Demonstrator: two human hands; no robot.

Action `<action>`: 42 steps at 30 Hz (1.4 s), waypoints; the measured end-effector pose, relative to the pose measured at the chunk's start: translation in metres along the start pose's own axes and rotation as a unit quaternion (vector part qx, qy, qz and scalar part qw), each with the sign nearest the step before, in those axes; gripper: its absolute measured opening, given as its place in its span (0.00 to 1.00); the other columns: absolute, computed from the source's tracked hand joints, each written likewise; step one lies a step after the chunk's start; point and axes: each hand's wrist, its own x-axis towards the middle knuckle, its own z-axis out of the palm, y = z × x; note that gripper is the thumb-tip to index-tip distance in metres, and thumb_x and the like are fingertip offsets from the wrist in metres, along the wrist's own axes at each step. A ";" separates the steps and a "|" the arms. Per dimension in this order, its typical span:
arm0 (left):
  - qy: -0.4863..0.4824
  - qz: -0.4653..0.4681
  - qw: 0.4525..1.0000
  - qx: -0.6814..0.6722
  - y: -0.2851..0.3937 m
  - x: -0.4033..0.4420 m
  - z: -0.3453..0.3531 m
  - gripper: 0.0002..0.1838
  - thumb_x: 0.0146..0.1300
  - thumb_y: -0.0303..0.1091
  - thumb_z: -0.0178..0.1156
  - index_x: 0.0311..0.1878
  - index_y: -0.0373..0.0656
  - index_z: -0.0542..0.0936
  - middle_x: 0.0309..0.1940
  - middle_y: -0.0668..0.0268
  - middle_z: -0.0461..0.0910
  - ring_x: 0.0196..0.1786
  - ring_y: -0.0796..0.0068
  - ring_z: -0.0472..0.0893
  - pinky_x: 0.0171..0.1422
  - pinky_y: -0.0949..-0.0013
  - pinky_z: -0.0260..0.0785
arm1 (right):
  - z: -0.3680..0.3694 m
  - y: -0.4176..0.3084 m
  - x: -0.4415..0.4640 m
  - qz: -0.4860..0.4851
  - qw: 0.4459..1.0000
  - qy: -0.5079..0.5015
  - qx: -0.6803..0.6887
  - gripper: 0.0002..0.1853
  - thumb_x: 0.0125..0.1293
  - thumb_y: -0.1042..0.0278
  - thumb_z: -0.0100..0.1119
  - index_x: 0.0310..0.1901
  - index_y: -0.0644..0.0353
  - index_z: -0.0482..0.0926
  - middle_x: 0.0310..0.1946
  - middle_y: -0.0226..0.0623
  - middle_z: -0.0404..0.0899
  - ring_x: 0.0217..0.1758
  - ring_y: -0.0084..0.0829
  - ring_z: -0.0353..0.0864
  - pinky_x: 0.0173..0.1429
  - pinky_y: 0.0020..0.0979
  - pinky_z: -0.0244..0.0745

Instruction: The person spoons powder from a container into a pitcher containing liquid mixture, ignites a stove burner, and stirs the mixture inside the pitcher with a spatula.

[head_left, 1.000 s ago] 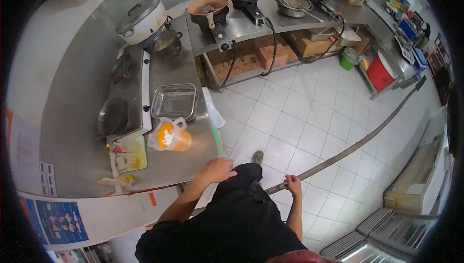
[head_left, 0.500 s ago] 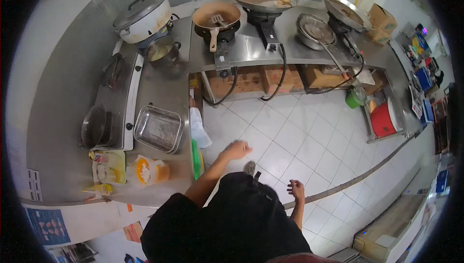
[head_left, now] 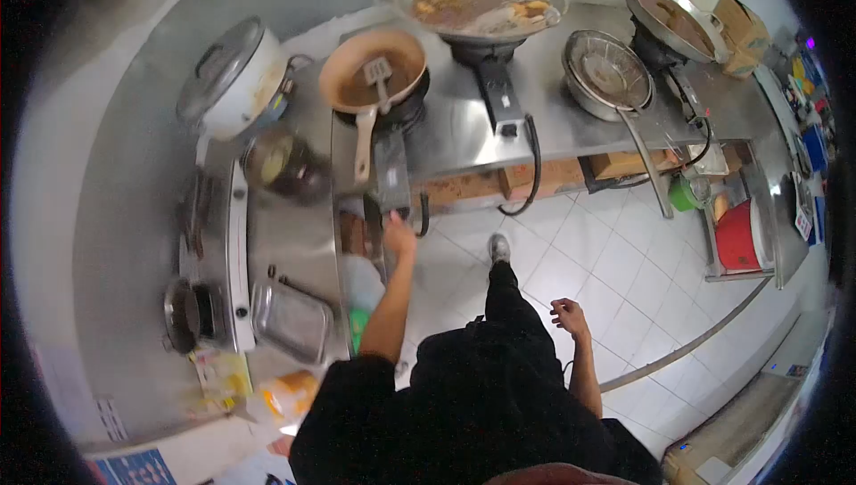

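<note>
Left hand [head_left: 400, 237] at front end of burner [head_left: 390, 171]; finger grip can't be made out. Burner probably rigid, weighty; best held there. Right hand [head_left: 569, 317] empty, fingers loosely curled.

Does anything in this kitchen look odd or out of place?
Perhaps the strainer: its long handle juts past the front edge of the counter, where someone might bump it. No spill stands out.

A plain black top [head_left: 481, 418] with short, loose sleeves [head_left: 343, 396] was worn. The left hand [head_left: 400, 237], right hand [head_left: 568, 317] and both forearms [head_left: 389, 311] were left uncovered. Black trousers [head_left: 515, 305] were worn, and one grey shoe [head_left: 499, 248] was seen. A dull reddish curved edge [head_left: 562, 475] was recorded at the lower border; its nature could not be determined.
</note>
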 end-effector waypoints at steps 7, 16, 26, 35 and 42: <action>0.057 -0.001 0.998 0.042 -0.010 0.005 0.027 0.21 0.75 0.44 0.47 0.36 0.31 0.74 0.29 0.42 0.78 0.35 0.34 0.77 0.41 0.44 0.68 | -0.001 -0.129 0.157 -0.018 0.989 -0.148 -0.022 0.19 0.72 0.54 0.56 0.51 0.63 0.81 0.37 0.44 0.86 0.30 0.31 0.86 0.32 0.32 0.82; 0.037 -0.110 0.990 0.079 0.018 -0.014 0.019 0.16 0.73 0.35 0.43 0.40 0.27 0.71 0.29 0.39 0.76 0.32 0.33 0.74 0.42 0.43 0.66 | 0.040 -0.279 0.227 -0.015 0.974 -0.217 0.058 0.16 0.72 0.55 0.57 0.45 0.60 0.82 0.30 0.30 0.81 0.27 0.22 0.79 0.30 0.24 0.74; -0.088 -0.460 0.692 -0.549 -0.075 0.031 0.037 0.15 0.75 0.43 0.46 0.35 0.42 0.69 0.26 0.66 0.68 0.25 0.74 0.70 0.25 0.68 0.62 | 0.053 -0.309 0.248 0.011 0.977 -0.211 0.021 0.18 0.75 0.53 0.52 0.50 0.62 0.80 0.37 0.36 0.84 0.31 0.25 0.83 0.33 0.29 0.80; -0.170 -0.499 0.703 -0.476 0.029 0.071 0.014 0.16 0.77 0.43 0.46 0.44 0.38 0.72 0.31 0.61 0.74 0.25 0.71 0.73 0.27 0.68 0.67 | 0.051 -0.319 0.248 0.008 0.986 -0.162 0.043 0.19 0.76 0.52 0.52 0.52 0.61 0.79 0.38 0.37 0.84 0.31 0.28 0.84 0.35 0.29 0.80; -0.192 -0.230 0.924 -0.239 0.035 0.065 0.002 0.13 0.71 0.35 0.58 0.40 0.32 0.78 0.24 0.57 0.81 0.26 0.67 0.82 0.30 0.64 0.75 | 0.052 -0.323 0.259 -0.015 0.991 -0.131 0.000 0.19 0.75 0.53 0.53 0.50 0.62 0.78 0.39 0.39 0.85 0.32 0.29 0.85 0.34 0.30 0.81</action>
